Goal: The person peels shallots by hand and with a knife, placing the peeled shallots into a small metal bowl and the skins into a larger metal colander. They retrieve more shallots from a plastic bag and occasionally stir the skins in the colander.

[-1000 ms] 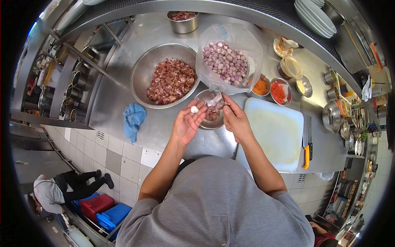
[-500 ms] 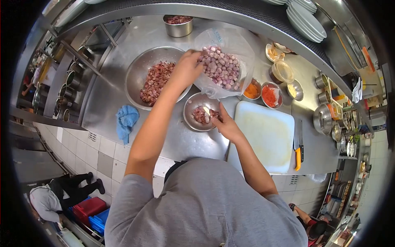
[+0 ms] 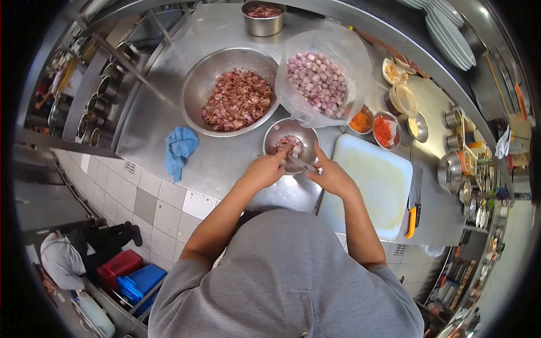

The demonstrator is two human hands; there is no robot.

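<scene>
My left hand [image 3: 265,170] is closed over the near left rim of a small steel bowl [image 3: 270,130], its fingertips pinching what looks like a shallot, mostly hidden by the fingers. Across from it, my right hand [image 3: 333,177] grips a small knife [image 3: 303,164], the blade pointing left towards those fingertips. Reddish pieces and skins [image 3: 292,143] lie in the bowl. Just behind stands a clear plastic bag [image 3: 358,67] full of small purple shallots [image 3: 316,84]. To its left, a big steel bowl [image 3: 194,84] holds a heap of shallot skins [image 3: 236,101].
A white cutting board [image 3: 369,186] lies to the right, with a yellow-handled knife [image 3: 412,219] beside it. Bowls of orange [image 3: 360,121] and red [image 3: 385,130] chopped food stand behind. A blue cloth [image 3: 180,151] lies left; a steel pot [image 3: 264,23] stands at the back.
My left hand has come back from the bag of shallots to the small bowl, beside the knife. My right hand stays at that bowl, now with the blade pointing left. The view has shifted slightly.
</scene>
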